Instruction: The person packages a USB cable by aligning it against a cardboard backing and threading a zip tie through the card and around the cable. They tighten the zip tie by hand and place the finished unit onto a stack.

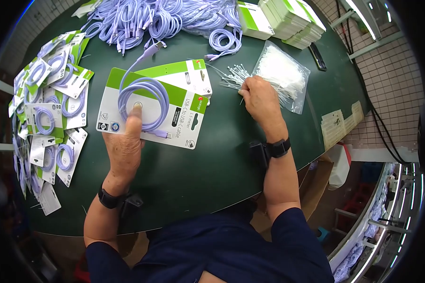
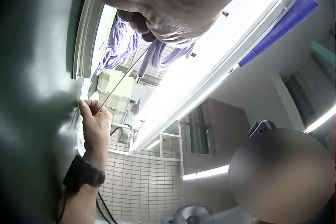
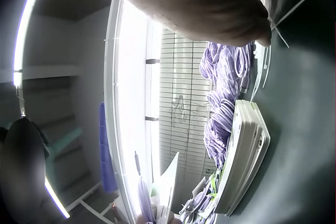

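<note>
My left hand [image 1: 123,153] holds a white and green printed card [image 1: 115,96] with a coiled lilac USB-C cable [image 1: 161,94] on its front. The thumb presses on the card inside the coil, and one cable end sticks up past the card's top edge. Behind it lie more blank-fronted green and white cards [image 1: 200,84]. My right hand [image 1: 262,101] is at the loose white cable ties [image 1: 236,74] beside an open plastic bag [image 1: 281,70] of them. Its thumb and fingertips pinch a cable tie, mostly hidden by the fingers.
Cards with coiled cables [image 1: 45,118] are heaped at the left of the green table [image 1: 212,165]. A large pile of lilac cables [image 1: 174,21] spreads along the back. Stacks of cards [image 1: 288,21] stand at the back right, near a dark slim object [image 1: 318,57]. Paper [image 1: 337,125] lies at the right edge.
</note>
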{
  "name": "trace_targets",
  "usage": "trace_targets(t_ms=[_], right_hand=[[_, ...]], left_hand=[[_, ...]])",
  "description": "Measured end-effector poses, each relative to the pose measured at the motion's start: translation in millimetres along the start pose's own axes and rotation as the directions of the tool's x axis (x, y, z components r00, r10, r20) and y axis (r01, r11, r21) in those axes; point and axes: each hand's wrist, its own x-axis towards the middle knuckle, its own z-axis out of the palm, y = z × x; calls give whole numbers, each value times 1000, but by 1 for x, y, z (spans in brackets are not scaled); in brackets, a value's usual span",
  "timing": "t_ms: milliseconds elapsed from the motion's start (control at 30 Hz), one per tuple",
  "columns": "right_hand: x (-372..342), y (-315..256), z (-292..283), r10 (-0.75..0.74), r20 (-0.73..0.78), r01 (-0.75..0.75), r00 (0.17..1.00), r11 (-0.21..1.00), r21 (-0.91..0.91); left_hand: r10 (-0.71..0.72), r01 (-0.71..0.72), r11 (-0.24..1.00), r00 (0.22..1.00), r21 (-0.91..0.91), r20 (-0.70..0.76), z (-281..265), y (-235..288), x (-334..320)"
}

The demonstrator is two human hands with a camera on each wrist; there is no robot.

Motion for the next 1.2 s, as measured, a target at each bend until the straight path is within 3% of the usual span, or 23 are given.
trace_targets(t_ms=[333,433,467,567,633,733,767,833,867,900,967,1000,1100,1133,1200], right_hand=[[-1,-10,-5,23,-25,-21,999,997,74],[-1,-21,-19,88,94,-117,992,923,367],[0,-22,-20,90,94,-119,991,920,374],[3,-19,-23,130,358,-299,924,830,471],[3,-19,-25,105,364,-303,926,781,547],[0,-24,-27,53,365,-305,930,665,682],[-1,-28,-29,31,334,-287,942,594,751],[-4,-34,-31,-1,266,-238,964,438,867],[-4,-35,-30,2,258,-234,966,427,873],[-4,-37,-30,4,222,-200,975,453,869],[-4,-38,-30,7,150,-132,989,510,850],[-5,-38,-31,12,144,-130,990,507,852],[-5,-41,-39,-184,-99,196,978,644,740],[-5,-42,-40,-188,-103,202,977,645,737],[-4,-43,-39,-261,-266,373,928,649,663]], left_hand=[[-27,25,997,999,75,33,4,-2,-5],[-20,20,997,1000,75,3,7,-2,-7],[-18,19,997,1000,75,-11,6,-1,-7],[-25,21,997,998,79,56,1,-1,-7],[-31,23,996,995,89,93,2,-1,-8],[216,-212,976,974,-54,67,19,-8,-8],[217,-214,976,973,-41,76,15,-10,-9],[289,-302,952,938,42,191,4,-15,-15],[321,-349,934,913,76,250,-1,-20,-17],[321,-353,932,911,83,260,-14,-34,-20],[525,-611,758,780,229,342,-39,-62,-26],[526,-615,755,775,228,350,-37,-56,-28],[593,-757,613,631,228,501,-27,-34,-32],[598,-760,609,628,226,498,-21,-24,-31],[637,-830,539,514,145,575,-6,-1,-29]])
